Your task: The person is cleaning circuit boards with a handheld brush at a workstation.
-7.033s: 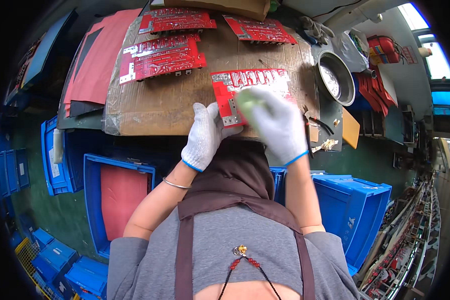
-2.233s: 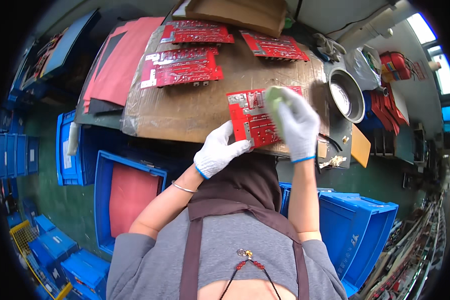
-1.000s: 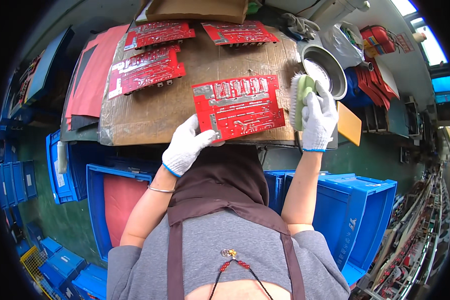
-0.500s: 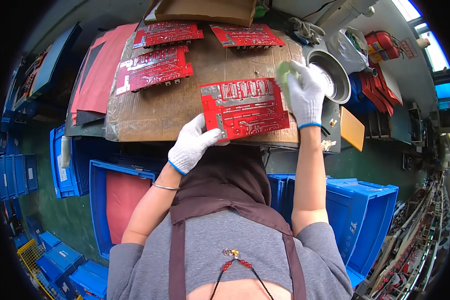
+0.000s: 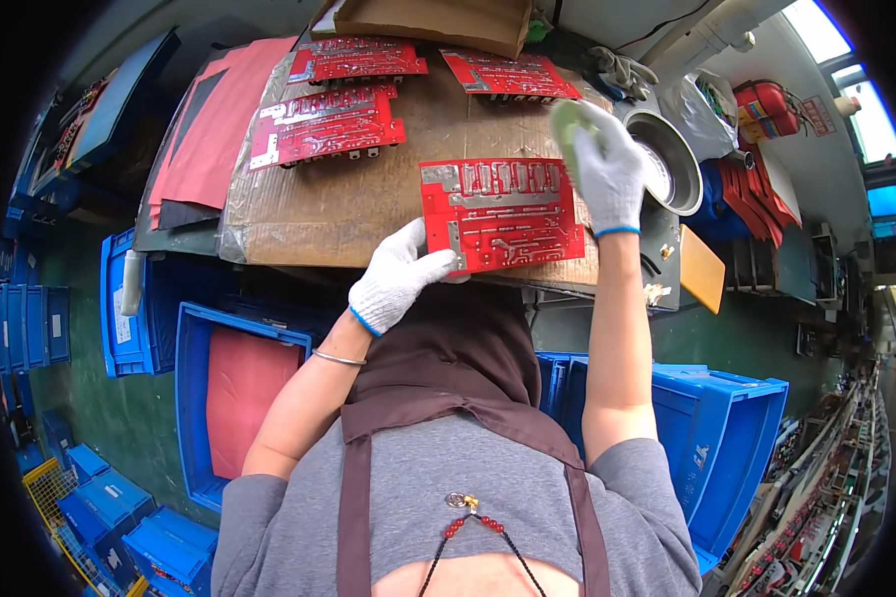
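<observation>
We mark our left hand (image 5: 400, 279) as lower, thumb (image 5: 436, 264) out to the right, other fingers mostly hidden, pinch closed. Left forearm (image 5: 309, 410) bare, slanting up and inward. Our right hand (image 5: 608, 171) is higher, fingers curled in a grip. Right forearm (image 5: 619, 338) bare, near vertical, wrist (image 5: 619, 234) roughly straight. Both hands white-gloved, well apart.

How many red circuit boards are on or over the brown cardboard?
4: held board in the left hand; on the cardboard, the left front board, left rear board and right rear board. Others may be hidden.
</observation>
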Demonstrator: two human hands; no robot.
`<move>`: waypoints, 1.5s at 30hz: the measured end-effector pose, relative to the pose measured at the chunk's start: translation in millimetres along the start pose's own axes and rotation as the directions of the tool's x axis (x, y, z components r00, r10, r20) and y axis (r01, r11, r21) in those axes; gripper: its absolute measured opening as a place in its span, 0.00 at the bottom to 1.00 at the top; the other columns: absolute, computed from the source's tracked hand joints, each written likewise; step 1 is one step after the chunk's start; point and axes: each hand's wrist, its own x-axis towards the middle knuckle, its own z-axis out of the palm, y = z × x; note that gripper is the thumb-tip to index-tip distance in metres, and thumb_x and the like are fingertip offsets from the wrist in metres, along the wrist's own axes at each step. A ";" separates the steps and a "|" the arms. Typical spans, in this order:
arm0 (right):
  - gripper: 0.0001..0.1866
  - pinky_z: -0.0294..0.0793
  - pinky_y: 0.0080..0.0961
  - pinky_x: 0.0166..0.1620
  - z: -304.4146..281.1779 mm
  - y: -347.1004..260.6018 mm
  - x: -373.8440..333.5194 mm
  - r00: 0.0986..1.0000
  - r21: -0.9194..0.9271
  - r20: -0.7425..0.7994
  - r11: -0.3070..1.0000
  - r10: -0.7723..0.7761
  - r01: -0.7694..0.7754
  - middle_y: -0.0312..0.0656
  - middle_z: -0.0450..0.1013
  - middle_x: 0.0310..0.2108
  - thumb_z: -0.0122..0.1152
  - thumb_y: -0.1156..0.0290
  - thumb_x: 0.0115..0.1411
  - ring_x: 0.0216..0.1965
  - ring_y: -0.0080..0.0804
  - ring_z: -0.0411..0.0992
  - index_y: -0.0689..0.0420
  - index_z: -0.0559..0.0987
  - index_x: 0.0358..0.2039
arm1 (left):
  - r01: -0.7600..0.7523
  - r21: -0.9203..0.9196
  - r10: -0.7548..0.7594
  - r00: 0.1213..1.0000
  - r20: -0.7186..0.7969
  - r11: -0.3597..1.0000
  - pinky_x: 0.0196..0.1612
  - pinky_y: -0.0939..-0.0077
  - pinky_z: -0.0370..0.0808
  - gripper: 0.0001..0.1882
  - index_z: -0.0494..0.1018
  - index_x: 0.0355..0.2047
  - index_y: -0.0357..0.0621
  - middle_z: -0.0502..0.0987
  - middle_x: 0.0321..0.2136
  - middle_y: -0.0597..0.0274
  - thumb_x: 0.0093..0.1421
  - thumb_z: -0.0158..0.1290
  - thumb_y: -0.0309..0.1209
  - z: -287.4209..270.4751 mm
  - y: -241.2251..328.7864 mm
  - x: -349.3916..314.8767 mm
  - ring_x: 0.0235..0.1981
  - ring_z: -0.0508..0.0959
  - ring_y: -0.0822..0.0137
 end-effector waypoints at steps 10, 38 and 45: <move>0.20 0.54 0.09 0.25 -43.3 -56.6 -66.3 0.909 0.419 -0.239 0.881 0.341 -0.220 0.34 0.77 0.34 0.60 0.79 0.66 0.22 0.08 0.60 0.63 0.77 0.59 | -0.073 -0.476 0.001 0.988 -0.152 0.876 0.39 0.61 0.87 0.21 0.68 0.57 0.31 0.80 0.47 0.49 0.66 0.54 0.28 -52.1 33.5 -80.6 0.42 0.85 0.58; 0.21 0.53 0.05 0.26 43.7 -104.4 -70.2 0.938 0.322 0.193 0.885 0.288 -0.338 0.34 0.74 0.36 0.58 0.77 0.69 0.24 0.06 0.58 0.63 0.74 0.62 | 0.982 0.049 0.045 0.042 -0.998 0.183 0.56 0.54 0.76 0.20 0.82 0.35 0.34 0.80 0.43 0.35 0.58 0.48 0.39 -244.9 -26.6 -309.7 0.49 0.81 0.43; 0.21 0.57 0.07 0.28 38.3 -100.4 -75.9 0.928 0.320 0.239 0.878 0.288 -0.355 0.37 0.76 0.38 0.59 0.79 0.68 0.25 0.09 0.62 0.63 0.75 0.61 | 0.963 0.248 -0.148 0.262 -0.954 0.110 0.58 0.55 0.76 0.22 0.82 0.46 0.39 0.81 0.49 0.40 0.62 0.48 0.40 -240.2 -84.3 -199.6 0.52 0.80 0.44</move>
